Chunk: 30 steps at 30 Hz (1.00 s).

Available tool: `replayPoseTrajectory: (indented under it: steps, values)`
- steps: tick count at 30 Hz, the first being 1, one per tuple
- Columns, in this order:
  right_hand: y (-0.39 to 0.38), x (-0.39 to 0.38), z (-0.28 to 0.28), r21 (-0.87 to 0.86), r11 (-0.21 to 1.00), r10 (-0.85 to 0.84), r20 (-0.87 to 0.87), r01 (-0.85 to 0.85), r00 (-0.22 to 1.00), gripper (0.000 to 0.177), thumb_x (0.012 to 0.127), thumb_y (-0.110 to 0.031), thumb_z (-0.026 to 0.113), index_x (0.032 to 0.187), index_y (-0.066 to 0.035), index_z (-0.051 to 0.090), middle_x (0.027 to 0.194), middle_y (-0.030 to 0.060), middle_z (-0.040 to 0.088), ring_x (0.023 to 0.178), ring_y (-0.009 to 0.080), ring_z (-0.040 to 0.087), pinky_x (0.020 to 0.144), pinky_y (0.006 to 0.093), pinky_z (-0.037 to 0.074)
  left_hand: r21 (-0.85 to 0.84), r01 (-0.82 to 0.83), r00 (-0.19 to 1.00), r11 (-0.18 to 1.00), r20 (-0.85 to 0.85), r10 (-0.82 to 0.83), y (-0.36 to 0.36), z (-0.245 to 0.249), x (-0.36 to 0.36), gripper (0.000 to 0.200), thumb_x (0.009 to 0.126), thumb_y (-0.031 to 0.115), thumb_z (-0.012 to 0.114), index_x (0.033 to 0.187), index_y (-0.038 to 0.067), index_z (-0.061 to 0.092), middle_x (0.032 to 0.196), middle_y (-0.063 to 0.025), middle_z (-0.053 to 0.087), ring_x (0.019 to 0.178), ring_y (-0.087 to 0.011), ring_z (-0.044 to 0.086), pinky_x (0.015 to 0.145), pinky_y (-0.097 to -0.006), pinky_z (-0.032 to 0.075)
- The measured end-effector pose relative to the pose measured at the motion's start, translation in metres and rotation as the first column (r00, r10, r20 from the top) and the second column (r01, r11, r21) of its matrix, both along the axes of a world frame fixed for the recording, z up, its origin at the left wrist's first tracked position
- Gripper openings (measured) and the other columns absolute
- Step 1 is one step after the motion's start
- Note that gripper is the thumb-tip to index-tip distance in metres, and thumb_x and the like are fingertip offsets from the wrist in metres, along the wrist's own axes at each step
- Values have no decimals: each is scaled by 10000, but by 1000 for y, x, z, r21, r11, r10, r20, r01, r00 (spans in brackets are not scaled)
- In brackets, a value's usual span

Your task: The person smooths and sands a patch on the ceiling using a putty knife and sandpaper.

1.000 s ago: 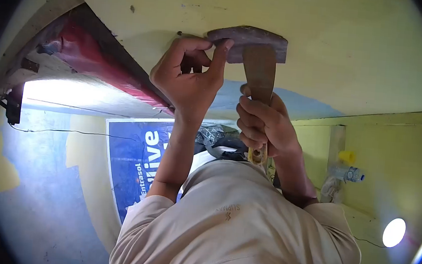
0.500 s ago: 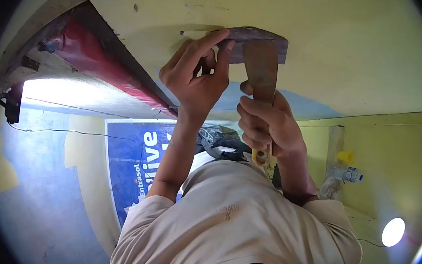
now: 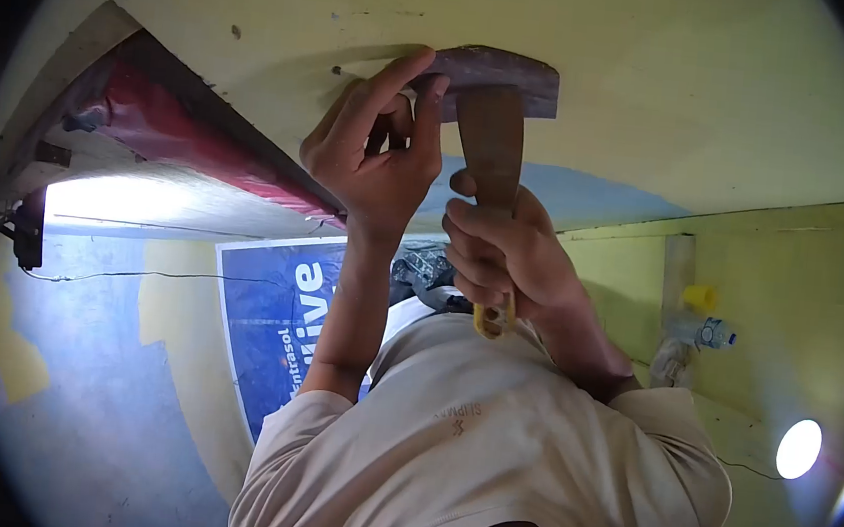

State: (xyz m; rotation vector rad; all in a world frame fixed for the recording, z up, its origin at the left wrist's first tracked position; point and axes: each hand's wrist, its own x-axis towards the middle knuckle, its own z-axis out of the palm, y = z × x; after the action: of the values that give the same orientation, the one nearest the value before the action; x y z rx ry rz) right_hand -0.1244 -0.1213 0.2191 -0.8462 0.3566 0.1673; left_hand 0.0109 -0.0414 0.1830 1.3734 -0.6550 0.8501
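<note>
The left hand (image 3: 371, 154) pinches 1 nail (image 3: 343, 72) upright against the yellow board (image 3: 659, 74) to steady it; the right hand (image 3: 498, 255) clamps the hammer (image 3: 498, 79), its head beside the nail.

The left hand (image 3: 376, 159) is being re-set on the nail (image 3: 343, 72), its index finger being stretched out along it, while the hammer (image 3: 497, 99) is being shifted slightly leftward by the right hand (image 3: 498, 260).

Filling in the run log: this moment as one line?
left hand pinches nail | right hand grips hammer | hammer head at yellow board
</note>
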Motion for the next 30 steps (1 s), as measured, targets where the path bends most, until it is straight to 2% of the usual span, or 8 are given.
replayPoseTrajectory:
  steps: [5, 8, 12, 17, 21, 24, 25, 30]
  values:
    - [-2, -3, -36, 77, 990, -99, -187, 115, 977, 175, 949, -103, 603, 966, -133, 432, 554, -40, 379, 362, 82, 334, 351, 269, 292, 20, -6, 1000, 1000, -6, 7, 0, 1, -1, 374, 708, -67, 818, 1041, 98, 779, 533, 64, 469, 456, -6, 380, 428, -209, 249]
    - [0, -14, -32, -39, 998, -50, -183, 44, 982, 173, 971, -99, 579, 1051, -173, 444, 607, -59, 353, 393, 53, 325, 357, 246, 283, 0, 9, 1000, 1000, -20, -9, -2, 3, -1, 353, 712, -56, 823, 1026, 99, 776, 529, 64, 469, 456, -3, 388, 429, -206, 251]
    - [5, -10, -8, -76, 994, 78, -15, -79, 997, 178, 969, -103, 578, 1062, -158, 436, 584, -58, 349, 381, 55, 342, 353, 245, 289, 2, 14, 1000, 1000, -25, -14, -1, 3, -2, 334, 718, -44, 827, 1015, 99, 771, 525, 64, 469, 456, -2, 403, 433, -202, 260]
    - [1, 5, -9, -15, 1000, 6, 69, -5, 998, 104, 997, -99, 535, 979, -146, 444, 593, -57, 360, 388, 45, 309, 349, 243, 282, 13, 37, 999, 999, -2, -37, 2, 1, 1, 365, 735, -33, 860, 1065, 84, 757, 581, 77, 493, 502, 14, 385, 481, -164, 273]
    - [-17, -11, -50, -41, 998, -55, -185, 48, 981, 117, 986, -121, 567, 996, -150, 454, 597, -65, 358, 397, 38, 302, 346, 242, 269, 25, 56, 998, 998, -29, -55, 1, 5, -1, 364, 700, -64, 836, 1015, 107, 769, 554, 53, 492, 461, -19, 415, 459, -200, 300]
    - [-13, -23, -27, -117, 992, 24, -161, -43, 987, 159, 951, -81, 576, 986, -117, 425, 547, -33, 373, 370, 72, 337, 339, 268, 294, 25, 51, 998, 998, -32, -50, 1, 6, -2, 365, 696, -68, 836, 1013, 102, 775, 565, 46, 498, 466, -22, 402, 459, -202, 299]
    - [-12, -23, -20, -112, 990, 82, -71, -89, 994, 168, 948, -85, 586, 1009, -102, 430, 544, -24, 392, 362, 75, 346, 342, 265, 293, 31, 42, 999, 999, -28, -41, 2, 6, -3, 366, 693, -70, 836, 1011, 102, 778, 567, 45, 498, 468, -23, 399, 459, -204, 298]
    - [-10, -4, 23, -95, 995, 40, 66, -33, 997, 161, 959, -105, 585, 1013, -96, 434, 554, -25, 398, 358, 73, 348, 336, 264, 287, 36, 16, 997, 999, -73, -13, 5, 9, -2, 375, 682, -81, 837, 1006, 103, 793, 570, 40, 496, 476, -26, 391, 462, -213, 293]
